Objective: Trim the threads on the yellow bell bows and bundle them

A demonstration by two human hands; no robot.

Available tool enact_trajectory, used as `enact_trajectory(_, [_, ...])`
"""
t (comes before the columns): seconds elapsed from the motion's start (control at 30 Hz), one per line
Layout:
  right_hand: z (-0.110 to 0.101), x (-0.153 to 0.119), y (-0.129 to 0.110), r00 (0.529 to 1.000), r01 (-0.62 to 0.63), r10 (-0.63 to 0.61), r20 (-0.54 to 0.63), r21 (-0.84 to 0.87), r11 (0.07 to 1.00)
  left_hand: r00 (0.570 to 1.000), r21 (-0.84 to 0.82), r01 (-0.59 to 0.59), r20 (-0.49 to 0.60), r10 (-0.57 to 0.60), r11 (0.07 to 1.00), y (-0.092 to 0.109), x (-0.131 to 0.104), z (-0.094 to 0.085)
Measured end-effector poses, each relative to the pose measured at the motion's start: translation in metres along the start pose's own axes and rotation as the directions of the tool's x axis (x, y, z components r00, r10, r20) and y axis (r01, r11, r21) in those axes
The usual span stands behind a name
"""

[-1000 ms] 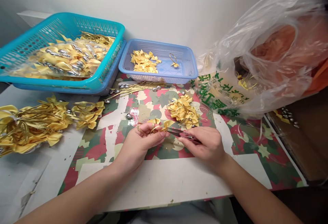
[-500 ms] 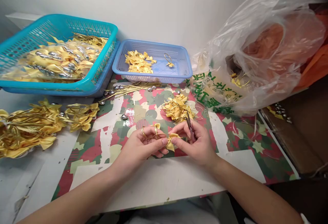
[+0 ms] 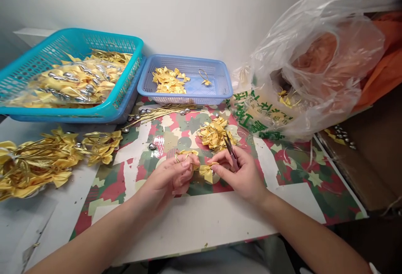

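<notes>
While the thumb and forefinger of the right hand (image 3: 246,173) pinch a soft, glossy yellow bow (image 3: 205,173), a slim dark metal tool (image 3: 231,152) with pointed tips stands upward within the same grip. The left hand (image 3: 169,175) is curled narrow, thumb against forefinger, with thin gold wire loops (image 3: 176,157) around its fingers and crumpled yellow cloth (image 3: 191,152) behind them. The bow hangs over the camouflage-patterned surface (image 3: 336,198), just in front of a tangled heap (image 3: 213,134) of bows and curled wire. Farther back, a perforated blue plastic basket (image 3: 216,96) sits near a crinkled translucent bag (image 3: 339,81). Half a second ago both hands met at the bow; now a gap parts them, the left hand having drawn back.
</notes>
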State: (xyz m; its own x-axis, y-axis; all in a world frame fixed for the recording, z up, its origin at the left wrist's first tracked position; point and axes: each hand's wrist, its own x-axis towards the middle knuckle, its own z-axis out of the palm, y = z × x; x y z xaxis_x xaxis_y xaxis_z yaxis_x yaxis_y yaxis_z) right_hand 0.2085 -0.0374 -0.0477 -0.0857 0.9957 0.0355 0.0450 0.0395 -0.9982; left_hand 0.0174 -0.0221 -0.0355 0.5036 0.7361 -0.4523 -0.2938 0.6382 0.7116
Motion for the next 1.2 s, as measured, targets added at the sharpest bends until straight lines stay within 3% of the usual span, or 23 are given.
enact_trajectory(0.2, [0.002,-0.002,-0.002,0.994,0.082,-0.090,-0.055,-0.131,0.988,0.968,0.031,0.054,0.242,-0.060,0.998,0.000,-0.008,-0.001])
enact_trajectory(0.33, [-0.005,0.000,0.000,0.961,0.109,-0.170,-0.217,-0.269,0.957,0.953,0.079,-0.044,0.301,0.018,0.996,-0.003,-0.008,-0.003])
enact_trajectory(0.47, [-0.015,0.006,0.005,0.909,0.084,-0.289,-0.300,-0.546,0.834,0.956,0.156,-0.114,0.285,0.066,0.981,-0.007,-0.007,-0.003])
enact_trajectory(0.6, [-0.020,0.013,0.011,0.911,0.090,-0.323,-0.257,-0.640,0.763,0.976,0.186,-0.139,0.191,0.103,0.973,-0.008,-0.009,-0.002])
enact_trajectory(0.8, [-0.023,0.018,0.013,0.898,0.229,-0.425,-0.114,-0.705,0.671,0.983,0.205,-0.164,0.114,0.143,0.965,-0.006,-0.010,-0.002])
enact_trajectory(0.87, [-0.025,0.019,0.013,0.896,0.216,-0.424,-0.134,-0.701,0.679,0.983,0.165,-0.158,0.115,0.140,0.973,-0.005,-0.010,-0.001])
enact_trajectory(1.0, [-0.029,0.018,0.005,0.849,0.154,-0.389,-0.358,-0.538,0.829,0.983,-0.008,-0.165,0.084,0.165,0.986,-0.007,-0.008,-0.001])
enact_trajectory(1.13, [-0.032,0.017,-0.003,0.782,0.272,-0.392,-0.484,-0.301,0.914,0.978,-0.068,-0.164,0.118,0.171,0.984,-0.008,-0.007,-0.001])
enact_trajectory(1.2, [-0.031,0.015,-0.005,0.782,0.329,-0.380,-0.494,-0.191,0.925,0.971,-0.092,-0.161,0.162,0.174,0.983,-0.009,-0.006,0.000])
